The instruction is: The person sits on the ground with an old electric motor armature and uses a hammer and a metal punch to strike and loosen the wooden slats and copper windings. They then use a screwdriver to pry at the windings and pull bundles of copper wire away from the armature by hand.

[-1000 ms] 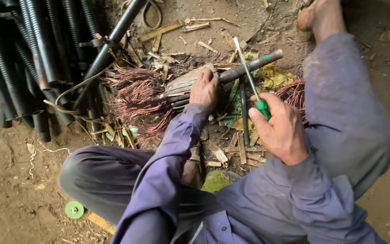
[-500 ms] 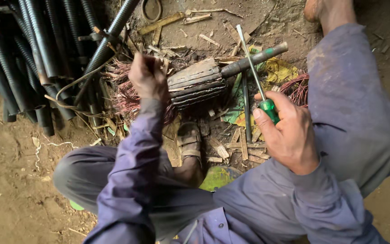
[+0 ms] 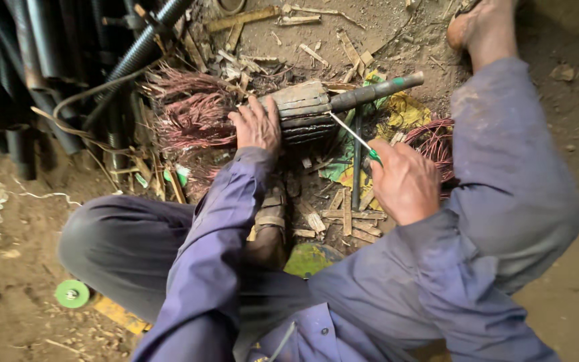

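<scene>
On the dirt floor sits the motor rotor (image 3: 303,110); left hand (image 3: 256,124) has moved back from the copper wire (image 3: 192,110), fingers now clamping the rotor's end, while right hand (image 3: 403,181) grips the green screwdriver (image 3: 356,137), tip touching it.

Copper wire tangle (image 3: 192,114), black pipes (image 3: 41,60) and wood scraps (image 3: 343,214) crowd the armature (image 3: 303,110); bare dirt (image 3: 8,221) lies open leftward.

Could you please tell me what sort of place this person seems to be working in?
Probably an informal scrap or motor-repair yard on bare dirt ground. A motor armature lies among pulled copper wire, dark pipes are piled at one side, and the right hand works a green-handled screwdriver.
</scene>
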